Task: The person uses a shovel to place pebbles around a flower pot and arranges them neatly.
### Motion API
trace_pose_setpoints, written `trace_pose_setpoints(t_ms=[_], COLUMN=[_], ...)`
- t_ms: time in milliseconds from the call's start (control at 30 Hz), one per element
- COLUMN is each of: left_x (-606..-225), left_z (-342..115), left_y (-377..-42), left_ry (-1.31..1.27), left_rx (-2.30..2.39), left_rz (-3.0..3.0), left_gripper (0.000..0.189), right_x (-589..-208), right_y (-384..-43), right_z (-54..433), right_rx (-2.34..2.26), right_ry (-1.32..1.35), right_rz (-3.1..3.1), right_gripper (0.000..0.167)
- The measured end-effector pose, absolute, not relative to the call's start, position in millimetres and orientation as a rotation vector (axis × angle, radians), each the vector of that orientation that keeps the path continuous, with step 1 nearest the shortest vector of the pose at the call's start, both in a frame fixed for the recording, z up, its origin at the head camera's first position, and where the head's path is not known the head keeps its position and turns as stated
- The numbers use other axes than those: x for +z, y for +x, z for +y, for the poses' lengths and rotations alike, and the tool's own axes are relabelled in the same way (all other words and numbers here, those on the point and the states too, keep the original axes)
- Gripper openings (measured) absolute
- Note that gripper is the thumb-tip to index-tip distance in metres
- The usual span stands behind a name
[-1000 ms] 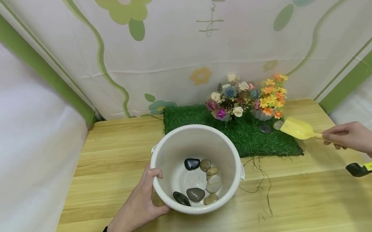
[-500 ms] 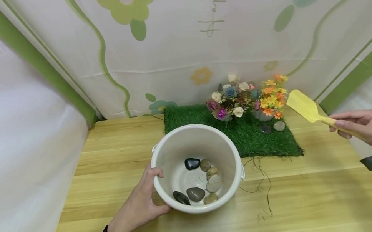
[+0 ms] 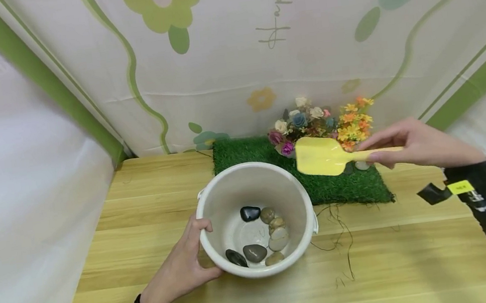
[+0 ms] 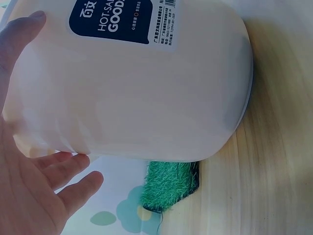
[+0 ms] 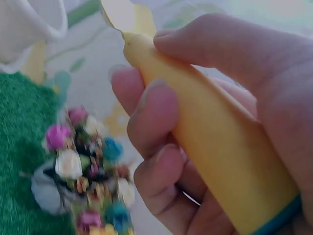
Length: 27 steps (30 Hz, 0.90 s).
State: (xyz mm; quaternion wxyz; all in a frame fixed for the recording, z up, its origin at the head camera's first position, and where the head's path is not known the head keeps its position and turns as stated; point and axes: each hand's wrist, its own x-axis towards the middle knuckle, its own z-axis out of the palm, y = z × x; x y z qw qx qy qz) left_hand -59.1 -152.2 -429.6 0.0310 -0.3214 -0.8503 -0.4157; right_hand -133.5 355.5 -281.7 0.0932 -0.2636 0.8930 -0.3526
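A white bucket (image 3: 202,187) stands on the table with several dark, grey and tan stones (image 3: 255,253) on its floor. My left hand (image 3: 188,259) grips the bucket's left side, one finger hooked over the rim. The left wrist view shows the bucket's labelled outer wall (image 4: 122,93) with the thumb and fingers around its rim end. My right hand (image 3: 420,145) holds a yellow toy shovel (image 3: 320,156) by its handle (image 5: 210,132), fingers curled round it. The shovel's blade points left, above the grass mat (image 3: 343,192) and right of the bucket; no stone shows on it.
Behind the blade stand a pot of mixed roses (image 3: 298,120) and one of orange flowers (image 3: 357,117), before a printed cloth wall (image 3: 214,64). A pale stone (image 3: 362,165) lies on the mat beneath the handle. Loose dark threads (image 3: 338,225) lie on the wooden table (image 3: 419,251).
The right hand first lifted the shovel away from the pale stone, up and right, then swung it left toward the bucket. The left hand and the bucket have stayed in place.
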Motion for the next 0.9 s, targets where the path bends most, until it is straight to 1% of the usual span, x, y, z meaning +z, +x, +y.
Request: trace_pose_setpoints(t_ms=[133, 233, 433, 633, 900], left_x=[-428.9, -428.6, -428.4, -428.2, -428.8], left_z=[-152.2, -152.2, -152.4, -152.0, -152.0], left_y=[-58.7, -58.6, -58.8, -58.8, -58.4], left_ry=[-0.984, -0.979, -0.980, -0.982, -0.977], left_rx=[-1.275, -1.277, -1.278, -1.304, -1.315], left_rz=[-2.629, -2.638, -2.639, -2.632, -2.641], left_gripper=[0.075, 0.075, 0.074, 0.073, 0.072], right_x=[-276.2, -274.3, -273.3, -271.2, -261.3], right_y=[-147.7, -154.2, -159.6, -158.4, -158.6], right_z=[329.5, 314.0, 290.4, 260.8, 208.1], right_rx=[-1.031, -1.062, -1.028, -0.888, -0.675], right_ry=[-0.989, -1.065, -1.090, -1.134, -1.258], right_rz=[2.543, 2.440, 2.348, 2.328, 2.310], right_gripper=[0.033, 0.032, 0.028, 0.021, 0.021])
